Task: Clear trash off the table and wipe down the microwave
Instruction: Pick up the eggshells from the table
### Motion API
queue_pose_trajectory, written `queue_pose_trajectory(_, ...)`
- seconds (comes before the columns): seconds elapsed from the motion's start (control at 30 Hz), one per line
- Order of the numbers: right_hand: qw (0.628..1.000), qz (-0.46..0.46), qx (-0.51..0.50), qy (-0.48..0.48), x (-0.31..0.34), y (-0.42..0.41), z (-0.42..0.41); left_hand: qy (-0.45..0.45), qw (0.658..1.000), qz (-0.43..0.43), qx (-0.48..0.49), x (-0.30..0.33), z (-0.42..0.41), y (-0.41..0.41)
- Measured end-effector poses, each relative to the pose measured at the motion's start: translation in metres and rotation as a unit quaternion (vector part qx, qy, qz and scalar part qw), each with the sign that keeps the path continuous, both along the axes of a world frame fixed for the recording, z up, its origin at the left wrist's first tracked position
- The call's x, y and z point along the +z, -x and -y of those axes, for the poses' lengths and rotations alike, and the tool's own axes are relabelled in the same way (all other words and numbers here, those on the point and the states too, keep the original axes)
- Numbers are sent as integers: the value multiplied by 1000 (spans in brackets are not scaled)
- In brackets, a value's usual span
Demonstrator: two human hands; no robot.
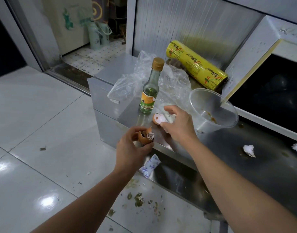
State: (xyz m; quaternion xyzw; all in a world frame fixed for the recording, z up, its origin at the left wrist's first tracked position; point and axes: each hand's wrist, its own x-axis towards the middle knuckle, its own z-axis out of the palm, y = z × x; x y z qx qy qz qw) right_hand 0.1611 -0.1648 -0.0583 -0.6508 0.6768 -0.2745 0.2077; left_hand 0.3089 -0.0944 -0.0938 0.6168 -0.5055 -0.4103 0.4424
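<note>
Two eggshell pieces are held beside the glass bottle (150, 86), which stands on the steel surface (255, 148); microwave (268, 91) right of the bottle; yellow wrap roll (196, 65) behind it; clear bowl (213, 109) just right; right hand (178, 124) pinches a white-lined eggshell (158, 118) near its base; left hand (132, 147), before the bottle, curls its grip round brown eggshells (146, 135).

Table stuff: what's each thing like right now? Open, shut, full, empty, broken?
Glass bottle: upright, gold cap on, nearly empty.
Clear plastic tub: tipped on its side, lidless, smeared with sauce.
Yellow cling wrap roll: lying down, leaning against the wall.
Plastic bag: crumpled, empty-looking.
Microwave: door open, spattered.
Left hand: holds stacked broken eggshells.
Right hand: pinches a broken eggshell half.
White shell piece: loose on the table.
</note>
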Motion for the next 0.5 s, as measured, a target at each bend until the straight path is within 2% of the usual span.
queue_pose_trajectory(0.2,990,-115,-42,-67,-3,24,-16,-4,1000,-2,-19,7,-2,0)
queue_pose_trajectory(0.5,989,-132,-38,-60,-14,10,-14,-1,1000,3,-17,13,3,-6)
